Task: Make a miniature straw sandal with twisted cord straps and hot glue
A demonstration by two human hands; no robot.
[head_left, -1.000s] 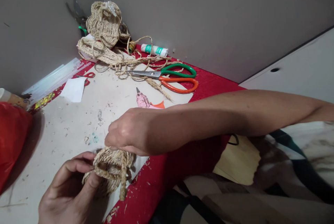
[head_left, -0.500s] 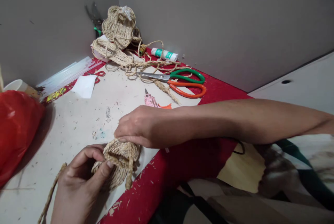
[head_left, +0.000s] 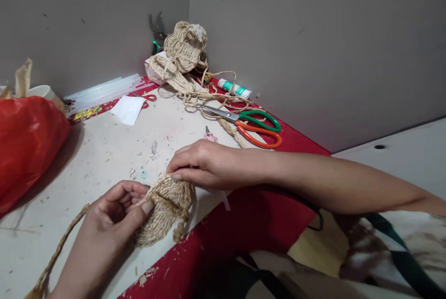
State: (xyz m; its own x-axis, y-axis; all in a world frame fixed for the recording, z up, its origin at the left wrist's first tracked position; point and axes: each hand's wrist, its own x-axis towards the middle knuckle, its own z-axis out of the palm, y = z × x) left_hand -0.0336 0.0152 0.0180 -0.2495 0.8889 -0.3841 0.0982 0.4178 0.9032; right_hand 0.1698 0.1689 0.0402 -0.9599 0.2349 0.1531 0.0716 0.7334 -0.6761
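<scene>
A small woven straw piece [head_left: 156, 222], made of coiled braided cord, sits low over the table's near edge between both hands. My left hand [head_left: 114, 215] pinches its left side with thumb and fingers. At its upper edge, my right hand [head_left: 195, 166] grips the rim, thumb toward me. A thicker braided strand crosses the piece, and its loose end hangs at the right side. Another braided cord [head_left: 64, 243] lies beside my left wrist; whether it joins the piece is hidden. Behind my right hand shows the tip of a pink glue gun [head_left: 210, 136], its body mostly covered.
Large scissors [head_left: 258, 127] with green and orange handles lie beyond my right forearm. Straw cord and a woven flower-shaped piece [head_left: 184, 48] fill the back corner, near a white-green tube [head_left: 234, 89]. At left are a red plastic bag [head_left: 31, 146], clear glue sticks [head_left: 108, 92] and white paper [head_left: 128, 109].
The woven piece has tilted and flattened, so its curved opening no longer gapes toward me. Both hands keep their hold. The view has shifted, moving the background rightward.
</scene>
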